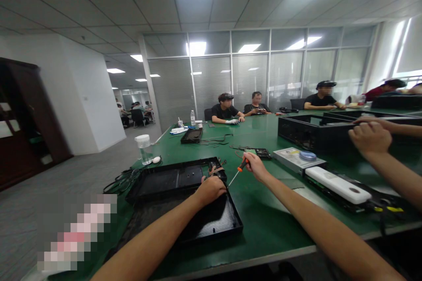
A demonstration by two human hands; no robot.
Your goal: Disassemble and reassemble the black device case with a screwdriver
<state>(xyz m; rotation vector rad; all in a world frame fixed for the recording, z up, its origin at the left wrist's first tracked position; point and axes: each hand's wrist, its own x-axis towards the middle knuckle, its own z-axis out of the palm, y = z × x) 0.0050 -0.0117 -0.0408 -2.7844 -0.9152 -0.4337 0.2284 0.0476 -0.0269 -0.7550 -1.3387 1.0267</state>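
Note:
In the head view my right hand (255, 167) is wrapped round the orange and black handle of a screwdriver (236, 176). Its thin shaft slants down and left to the rim of an open black casing (217, 218). My left hand (211, 191) rests at that same rim, close to the screwdriver's tip, with its fingers curled together; whatever they pinch is hidden. Beside my left hand a bundle of coloured wires (216, 170) lies at the corner of the casing's other black half (171, 178).
At right stand a metal drive box (290, 160) with a blue tape roll (307, 156), a long white device (338, 184) and a black chassis (306, 134). A co-worker's hand (371, 137) is over it. A clear jar (144, 151) and black cables (123, 178) lie left.

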